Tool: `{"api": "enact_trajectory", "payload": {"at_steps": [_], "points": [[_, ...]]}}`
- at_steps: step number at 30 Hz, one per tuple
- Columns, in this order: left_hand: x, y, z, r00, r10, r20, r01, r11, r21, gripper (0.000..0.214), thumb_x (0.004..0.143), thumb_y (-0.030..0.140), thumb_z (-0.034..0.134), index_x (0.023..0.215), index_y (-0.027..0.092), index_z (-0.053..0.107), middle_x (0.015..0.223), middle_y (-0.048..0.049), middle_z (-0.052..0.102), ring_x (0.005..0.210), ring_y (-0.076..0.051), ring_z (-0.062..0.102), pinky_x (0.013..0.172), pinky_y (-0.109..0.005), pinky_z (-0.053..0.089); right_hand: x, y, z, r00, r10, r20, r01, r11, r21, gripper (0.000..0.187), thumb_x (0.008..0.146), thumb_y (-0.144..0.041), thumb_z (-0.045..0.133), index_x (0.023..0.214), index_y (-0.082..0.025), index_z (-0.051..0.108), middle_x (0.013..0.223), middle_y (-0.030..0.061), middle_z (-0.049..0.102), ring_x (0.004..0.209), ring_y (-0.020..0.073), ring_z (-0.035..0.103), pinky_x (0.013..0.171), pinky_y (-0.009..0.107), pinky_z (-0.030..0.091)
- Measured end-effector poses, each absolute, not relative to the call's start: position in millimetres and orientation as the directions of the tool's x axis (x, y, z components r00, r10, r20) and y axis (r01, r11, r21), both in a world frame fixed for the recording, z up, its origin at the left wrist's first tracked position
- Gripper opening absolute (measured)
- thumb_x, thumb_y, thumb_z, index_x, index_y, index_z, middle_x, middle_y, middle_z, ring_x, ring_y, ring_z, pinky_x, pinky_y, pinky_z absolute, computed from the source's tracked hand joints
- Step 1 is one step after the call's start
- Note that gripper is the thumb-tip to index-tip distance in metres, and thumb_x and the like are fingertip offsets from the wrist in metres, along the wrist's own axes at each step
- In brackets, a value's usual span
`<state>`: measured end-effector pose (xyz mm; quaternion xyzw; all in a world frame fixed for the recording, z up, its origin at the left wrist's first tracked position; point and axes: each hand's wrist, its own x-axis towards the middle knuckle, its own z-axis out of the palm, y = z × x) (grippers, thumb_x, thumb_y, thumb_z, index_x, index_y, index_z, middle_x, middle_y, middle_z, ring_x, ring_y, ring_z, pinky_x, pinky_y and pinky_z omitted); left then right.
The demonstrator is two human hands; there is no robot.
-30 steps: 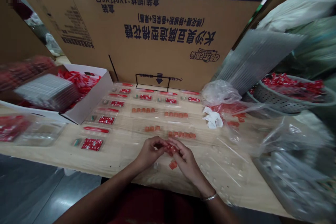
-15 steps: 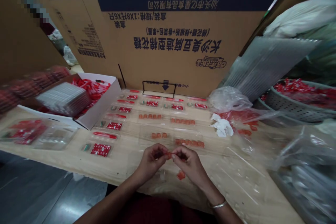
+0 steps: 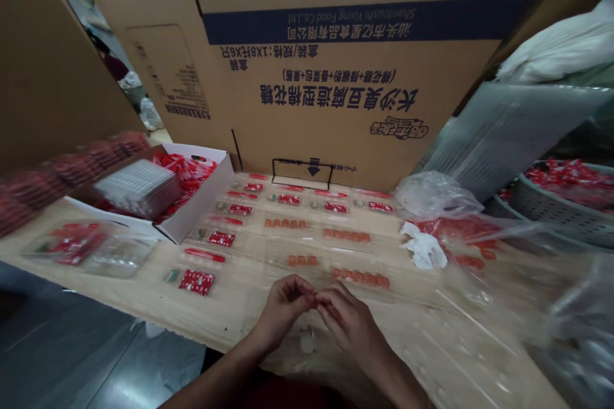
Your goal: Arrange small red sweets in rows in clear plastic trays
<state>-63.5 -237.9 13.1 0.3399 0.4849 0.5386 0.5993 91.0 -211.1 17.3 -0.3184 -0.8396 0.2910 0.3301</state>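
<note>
My left hand (image 3: 284,312) and my right hand (image 3: 352,324) meet just above the table's near side, fingertips pinched together. Between them is a small orange-red piece, mostly covered by the fingers. Just beyond lie clear plastic trays holding orange-red pieces: a short row of three pieces (image 3: 302,261) and a fuller row (image 3: 361,278). Two more such rows (image 3: 285,223) (image 3: 346,235) sit farther back. To the left, other clear trays each hold a red polka-dot packet (image 3: 196,282), a red stick-like item (image 3: 204,255) and a small green packet (image 3: 171,275).
A large cardboard box (image 3: 336,128) stands across the back. On the left, a white carton (image 3: 192,204) contains stacked clear trays and red items. At right are crumpled white tissue (image 3: 425,246), a plastic bag of orange-red pieces (image 3: 472,261) and a grey basket (image 3: 561,195).
The view has shifted, so the scene sits lower and farther right. My hands stay together, fingers turned more inward. The loose orange-red piece near my right hand no longer shows on the table.
</note>
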Motion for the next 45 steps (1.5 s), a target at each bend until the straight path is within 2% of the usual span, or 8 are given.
{"api": "enact_trajectory", "payload": {"at_steps": [6, 12, 19, 28, 34, 37, 41, 45], "points": [[-61, -244, 10, -0.081, 0.975, -0.208, -0.204, 0.188, 0.961, 0.018, 0.054, 0.022, 0.076, 0.06, 0.015, 0.06, 0.057, 0.0007, 0.06, 0.055, -0.01, 0.052, 0.057, -0.022, 0.04, 89, -213, 13, -0.67, 0.669, 0.322, 0.434, 0.705, -0.561, 0.017, 0.077, -0.004, 0.044, 0.076, -0.021, 0.047, 0.077, 0.0017, 0.054, 0.067, 0.0154, 0.056, 0.056, 0.025, 0.045], [-66, -247, 3, 0.027, 0.897, -0.442, -0.441, 0.407, 0.8, 0.016, 0.051, 0.013, 0.066, 0.066, 0.015, 0.061, 0.048, 0.0041, 0.058, 0.043, -0.008, 0.05, 0.049, -0.021, 0.039, 85, -219, 18, -0.736, 0.525, 0.428, 0.363, 0.839, -0.405, 0.02, 0.071, -0.001, 0.044, 0.076, -0.02, 0.046, 0.084, 0.0051, 0.058, 0.074, 0.0188, 0.056, 0.062, 0.03, 0.046], [-75, -253, 6, 0.152, 0.867, -0.475, -0.488, 0.483, 0.727, 0.011, 0.054, 0.014, 0.062, 0.065, 0.013, 0.062, 0.057, 0.0002, 0.062, 0.044, -0.009, 0.052, 0.051, -0.022, 0.041, 85, -215, 15, -0.692, 0.618, 0.373, 0.379, 0.751, -0.541, 0.018, 0.069, -0.002, 0.044, 0.071, -0.019, 0.048, 0.074, 0.0025, 0.057, 0.067, 0.0151, 0.054, 0.06, 0.026, 0.043], [-92, -254, 15, 0.251, 0.961, -0.12, -0.112, 0.152, 0.982, 0.023, 0.068, 0.029, 0.07, 0.068, 0.014, 0.052, 0.069, 0.002, 0.052, 0.066, -0.009, 0.046, 0.062, -0.021, 0.035, 70, -214, 10, -0.519, 0.855, 0.007, 0.197, 0.128, -0.972, 0.007, 0.065, -0.014, 0.054, 0.061, -0.018, 0.05, 0.061, -0.0018, 0.056, 0.058, 0.0117, 0.052, 0.055, 0.021, 0.041], [-96, -247, 10, 0.23, 0.973, -0.032, -0.319, 0.107, 0.942, 0.022, 0.071, 0.031, 0.069, 0.071, 0.015, 0.053, 0.072, 0.0016, 0.05, 0.068, -0.011, 0.051, 0.067, -0.025, 0.039, 58, -211, 10, -0.542, 0.804, -0.244, -0.15, -0.379, -0.913, 0.03, 0.061, -0.033, 0.073, 0.065, -0.019, 0.047, 0.06, -0.0046, 0.055, 0.054, 0.0099, 0.052, 0.056, 0.023, 0.043], [-97, -247, 7, 0.188, 0.982, 0.012, -0.356, 0.057, 0.933, 0.025, 0.069, 0.032, 0.071, 0.064, 0.015, 0.053, 0.071, 0.0023, 0.047, 0.067, -0.011, 0.049, 0.066, -0.024, 0.039, 55, -211, 9, -0.569, 0.764, -0.303, -0.218, -0.496, -0.841, 0.034, 0.059, -0.035, 0.077, 0.065, -0.018, 0.048, 0.062, -0.0046, 0.055, 0.055, 0.0089, 0.052, 0.058, 0.022, 0.044], [-98, -249, 5, 0.173, 0.985, -0.028, -0.252, 0.072, 0.965, 0.023, 0.075, 0.036, 0.064, 0.071, 0.015, 0.056, 0.071, 0.0008, 0.051, 0.069, -0.012, 0.049, 0.069, -0.025, 0.037, 55, -211, 12, -0.495, 0.843, -0.208, -0.199, -0.343, -0.918, 0.028, 0.066, -0.036, 0.072, 0.072, -0.019, 0.051, 0.067, -0.0033, 0.056, 0.06, 0.0104, 0.054, 0.061, 0.023, 0.045], [-96, -251, 1, 0.074, 0.992, -0.103, -0.264, 0.119, 0.957, 0.027, 0.076, 0.039, 0.062, 0.066, 0.015, 0.053, 0.062, 0.0029, 0.048, 0.061, -0.01, 0.042, 0.062, -0.022, 0.033, 60, -213, 18, -0.504, 0.854, 0.129, 0.009, 0.155, -0.988, 0.016, 0.075, -0.027, 0.063, 0.09, -0.021, 0.06, 0.091, 0.0031, 0.06, 0.086, 0.0161, 0.057, 0.075, 0.027, 0.046]]}}
